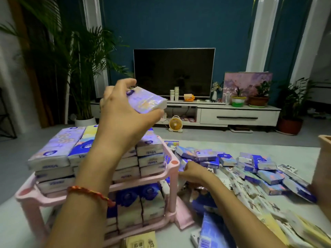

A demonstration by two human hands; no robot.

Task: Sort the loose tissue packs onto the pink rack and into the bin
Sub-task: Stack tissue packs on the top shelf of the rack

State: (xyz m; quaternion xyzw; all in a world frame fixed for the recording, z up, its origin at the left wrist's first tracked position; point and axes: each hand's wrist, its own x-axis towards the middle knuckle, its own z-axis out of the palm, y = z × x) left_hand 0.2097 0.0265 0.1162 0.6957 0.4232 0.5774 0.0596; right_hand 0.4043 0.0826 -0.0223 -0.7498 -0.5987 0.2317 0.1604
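A left hand (121, 108) grips a pack (146, 101) above the full pink rack (172, 163); the right hand (194, 171) curls among loose packs (265, 169), its grasp unclear.

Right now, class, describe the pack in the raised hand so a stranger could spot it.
Find the pink rack at the left. Above its top tier, the left hand grips one pale lilac tissue pack. It alone is held up in the air; all the others lie lower down.

"Vinda" reads, upside down, on the ends of tissue packs (151, 152) stacked on the pink rack (172, 164).
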